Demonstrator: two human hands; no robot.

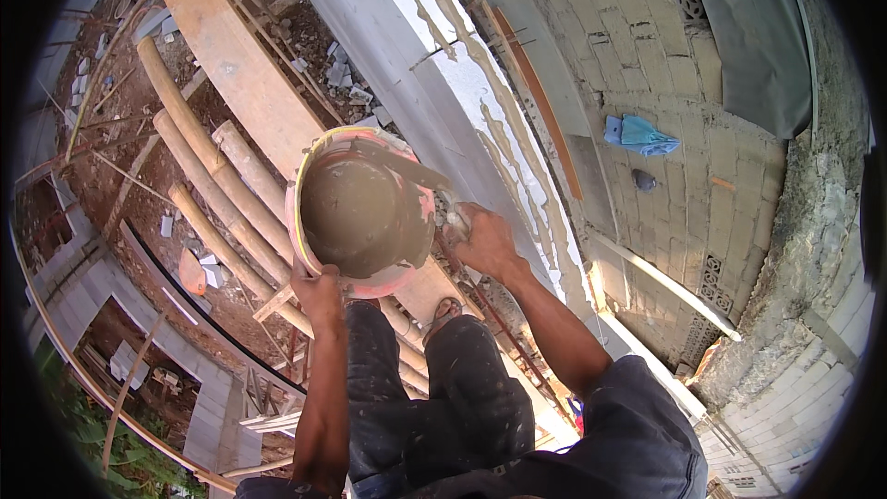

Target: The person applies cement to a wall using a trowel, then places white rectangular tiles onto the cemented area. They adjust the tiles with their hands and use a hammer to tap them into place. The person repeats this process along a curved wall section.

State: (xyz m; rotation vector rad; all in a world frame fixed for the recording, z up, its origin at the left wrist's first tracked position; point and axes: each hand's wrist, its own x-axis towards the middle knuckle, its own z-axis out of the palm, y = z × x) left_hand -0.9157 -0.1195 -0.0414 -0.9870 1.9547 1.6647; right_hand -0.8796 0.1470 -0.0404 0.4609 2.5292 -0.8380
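My left hand [317, 288] grips the near rim of a round pink bucket [309, 249] filled with wet grey mortar [356, 208]. My right hand [480, 238] holds a trowel [407, 169] by its handle, and the blade reaches over the bucket into the mortar. The hand is smeared with mortar. Just to the right runs a grey rendered wall [397, 46] with streaks of fresh mortar down its white top edge. My dark trousers and a sandalled foot [443, 311] show below the bucket.
I stand high on bamboo poles [199, 176] and a wooden plank [231, 55] of a scaffold. Far below lie red earth, rubble and block walls [83, 259]. To the right is a paved brick surface [665, 111] with a blue cloth [639, 133].
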